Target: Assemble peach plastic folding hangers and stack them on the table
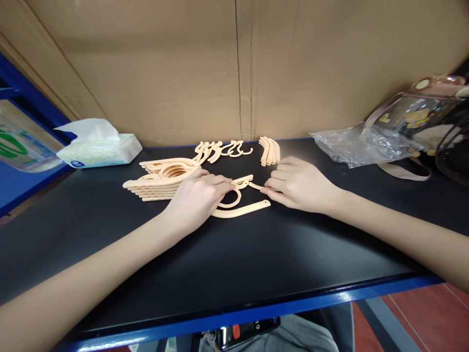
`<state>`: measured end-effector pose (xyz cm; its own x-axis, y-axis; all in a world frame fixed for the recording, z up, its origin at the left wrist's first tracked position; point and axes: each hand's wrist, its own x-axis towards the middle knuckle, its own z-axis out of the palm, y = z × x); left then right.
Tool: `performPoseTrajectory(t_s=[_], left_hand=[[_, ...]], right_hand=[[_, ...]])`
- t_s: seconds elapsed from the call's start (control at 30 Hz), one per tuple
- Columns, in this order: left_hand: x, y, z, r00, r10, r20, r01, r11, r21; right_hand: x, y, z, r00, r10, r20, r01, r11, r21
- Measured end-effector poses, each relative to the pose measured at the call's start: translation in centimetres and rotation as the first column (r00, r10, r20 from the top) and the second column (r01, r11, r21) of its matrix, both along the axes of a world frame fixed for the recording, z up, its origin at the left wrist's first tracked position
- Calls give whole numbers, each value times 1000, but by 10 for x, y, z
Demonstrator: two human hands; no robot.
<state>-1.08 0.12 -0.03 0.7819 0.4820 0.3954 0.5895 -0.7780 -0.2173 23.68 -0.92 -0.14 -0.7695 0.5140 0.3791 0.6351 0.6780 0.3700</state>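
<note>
Where the fingertips of both hands met, near the middle of a black table (227, 264), they pinched a peach-coloured plastic hanger piece (240, 211) lying flat on the surface. The left hand (200, 198) was curled over the piece's rounded, looped end, fingers bent and pressing down on it. The right hand (296, 185) held its fingers together in a pinch on a thin strip at the other end, just above the long curved arm of the piece. Whether that strip was a separate part could not be told.

Just beside the left hand, toward the person's left, lay a stack of matching hanger bodies (161, 178). Behind the hands, near the cardboard wall (234, 68), sat a row of small hooks (220, 149) and a small bundle of curved arms (269, 150).

Farther out, a soft tissue pack (98, 145) rested at the table's left rear corner. At the right rear lay a crumpled clear plastic bag (361, 144) and, beyond it, a transparent pouch with a strap (414, 117). A blue edge (256, 308) trimmed the table's front.
</note>
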Motion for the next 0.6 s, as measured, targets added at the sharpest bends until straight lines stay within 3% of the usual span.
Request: performPoseTrajectory(t_s=[0.17, 0.3, 0.43, 0.6], left_hand=[[-1, 2, -1, 999, 27, -21, -27, 1000, -12], [1, 1, -2, 997, 67, -25, -68, 997, -24], [8, -8, 0, 998, 56, 27, -55, 997, -63], [16, -21, 1, 998, -46, 31, 50, 988, -149]], right_hand=[[1, -4, 4, 984, -163, 78, 160, 986, 42], [3, -7, 18, 960, -271, 72, 274, 961, -43], [14, -12, 37, 883, -454, 120, 470, 843, -262], [27, -25, 47, 880, -440, 176, 466, 730, -500]])
